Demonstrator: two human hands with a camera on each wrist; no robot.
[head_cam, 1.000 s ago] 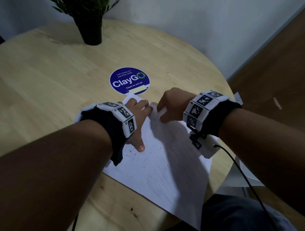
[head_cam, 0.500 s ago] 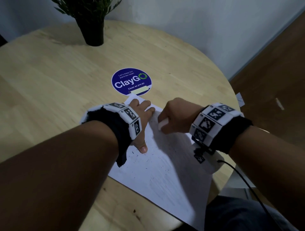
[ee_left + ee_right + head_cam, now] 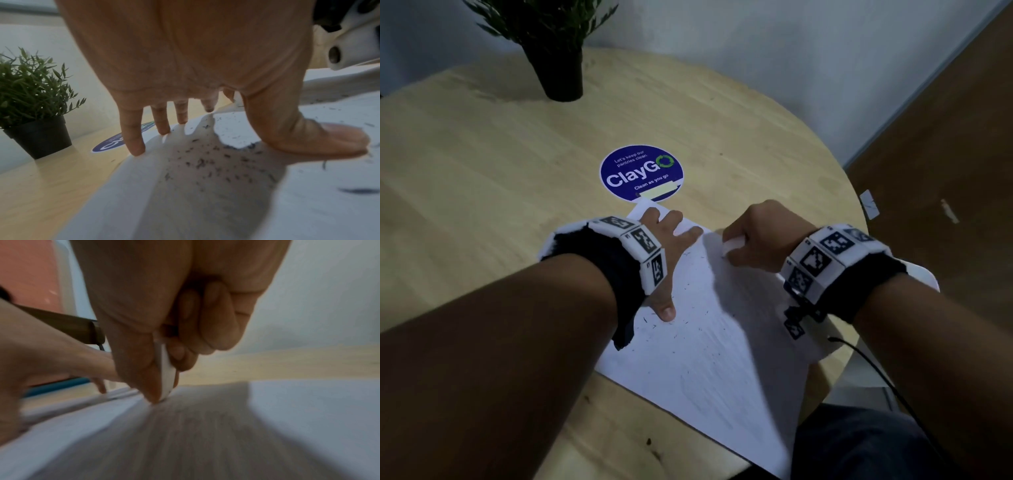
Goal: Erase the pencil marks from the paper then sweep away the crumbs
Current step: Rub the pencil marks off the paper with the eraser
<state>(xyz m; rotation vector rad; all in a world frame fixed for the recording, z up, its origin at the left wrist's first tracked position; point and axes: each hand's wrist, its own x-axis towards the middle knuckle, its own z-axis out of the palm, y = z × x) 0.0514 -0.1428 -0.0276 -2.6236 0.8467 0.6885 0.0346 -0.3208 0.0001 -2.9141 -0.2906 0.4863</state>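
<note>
I pin the paper [image 3: 709,359] flat on the table [image 3: 482,212] with my left hand [image 3: 667,246], fingers [image 3: 133,134] spread straight. My right hand [image 3: 760,236] pinches the eraser [image 3: 732,245], its tip rubbing the sheet near the far edge. I judge erasing is well along: only faint marks show, but crumbs [image 3: 205,159] litter the paper, so sweeping is all left
</note>
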